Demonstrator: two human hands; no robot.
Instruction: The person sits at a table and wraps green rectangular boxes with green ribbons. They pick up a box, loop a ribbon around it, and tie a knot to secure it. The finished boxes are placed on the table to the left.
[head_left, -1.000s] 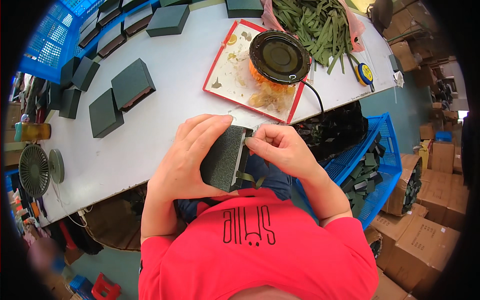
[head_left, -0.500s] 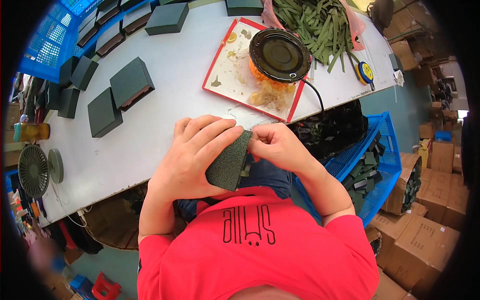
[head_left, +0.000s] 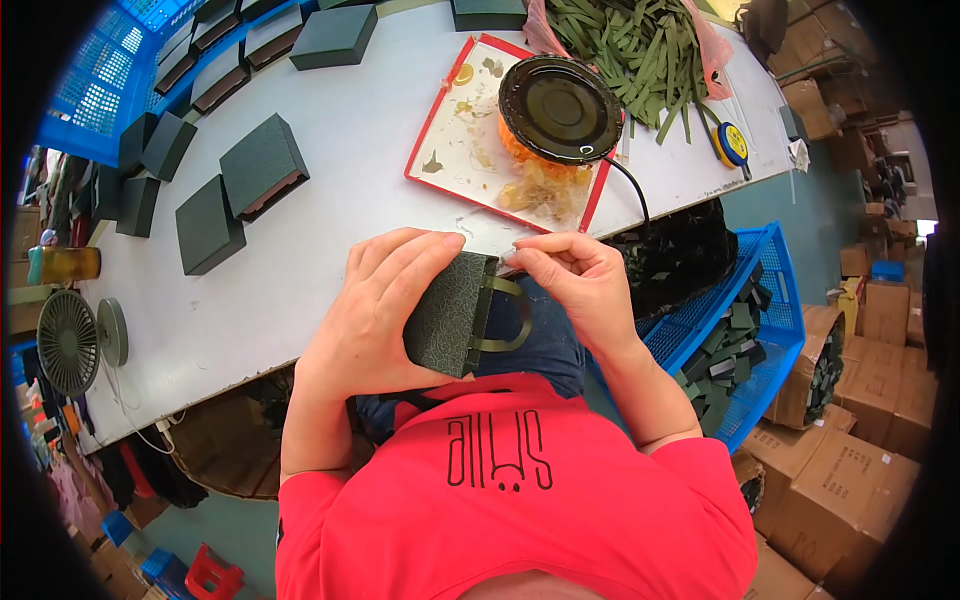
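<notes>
My left hand (head_left: pixel 385 310) is closed round a small dark green box (head_left: pixel 445 315) with a swirl-patterned face, held tilted above my lap at the table's near edge. From the box's right side a green ribbon loop (head_left: pixel 522 325) stands out in a curve. Just off the box's upper right corner, my right hand (head_left: pixel 575 280) pinches thumb and forefinger together. A tiny pale bit shows at those fingertips, too small to name. Beyond the hands, a round dark pot (head_left: pixel 560 108) with a glossy brown top and an orange glow at its side stands on a stained, red-rimmed white board (head_left: pixel 445 150).
Finished-looking dark green boxes (head_left: pixel 265 165) lie on the white table (head_left: pixel 340 130) at left. Green ribbon strips (head_left: pixel 640 50) heap in a pink bag beside a yellow-blue tape measure (head_left: pixel 730 145). A blue crate (head_left: pixel 765 360) of dark pieces stands at right; a small fan (head_left: pixel 68 342) is at left.
My right hand has drawn up and slightly right, away from the box, its fingers now extended in a pinch. The ribbon loop has come into full sight. The box has shifted slightly left.
</notes>
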